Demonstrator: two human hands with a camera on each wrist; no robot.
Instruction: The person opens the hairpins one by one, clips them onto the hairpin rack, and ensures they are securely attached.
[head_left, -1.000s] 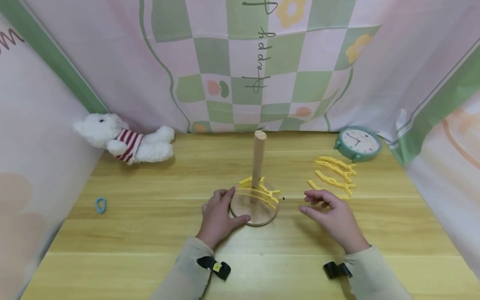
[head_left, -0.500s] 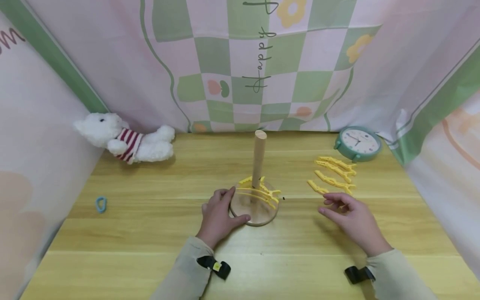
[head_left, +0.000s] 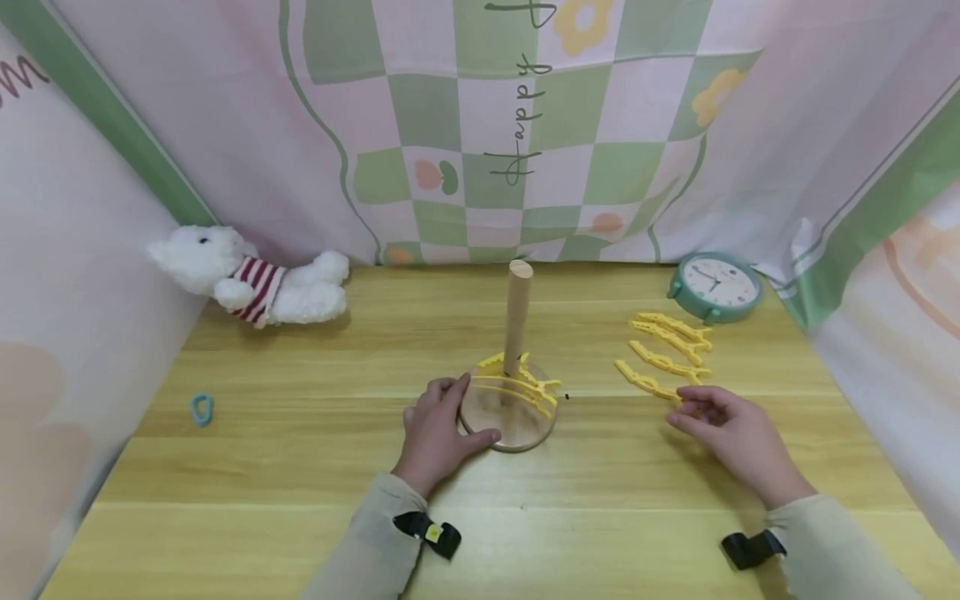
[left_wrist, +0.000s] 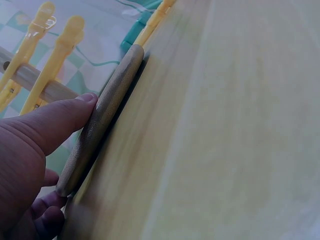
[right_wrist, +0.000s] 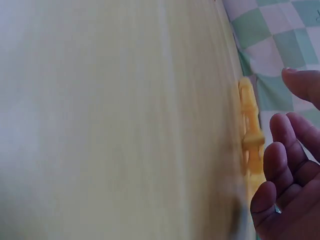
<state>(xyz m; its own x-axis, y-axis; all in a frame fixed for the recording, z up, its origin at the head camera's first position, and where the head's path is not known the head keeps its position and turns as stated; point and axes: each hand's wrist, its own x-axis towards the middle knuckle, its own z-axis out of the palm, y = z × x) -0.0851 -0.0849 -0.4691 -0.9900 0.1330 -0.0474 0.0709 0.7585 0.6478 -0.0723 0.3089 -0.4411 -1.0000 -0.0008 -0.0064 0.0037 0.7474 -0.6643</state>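
A round wooden base (head_left: pixel 513 433) carries an upright wooden post (head_left: pixel 517 317). Yellow alligator hair clips (head_left: pixel 536 387) are attached around the lower post. My left hand (head_left: pixel 438 437) holds the base's left and front rim; the thumb (left_wrist: pixel 75 112) lies on its edge in the left wrist view. To the right, several more yellow hair clips (head_left: pixel 663 358) lie in a rough row on the table. My right hand (head_left: pixel 738 437) is at the tail end of the nearest clip (head_left: pixel 641 382). In the right wrist view its thumb stands apart from the loosely bent fingers (right_wrist: pixel 277 165), with nothing between them.
A green alarm clock (head_left: pixel 716 287) lies behind the loose clips. A white plush toy (head_left: pixel 262 279) in a striped shirt lies at the back left. A small blue ring-shaped piece (head_left: pixel 202 409) is on the left of the wooden table (head_left: pixel 300 467). A patterned curtain (head_left: pixel 420 108) hangs behind.
My right hand has moved rightward, away from the stand and along the nearest loose clip to its tail end. The left hand, stand and clips have stayed put.
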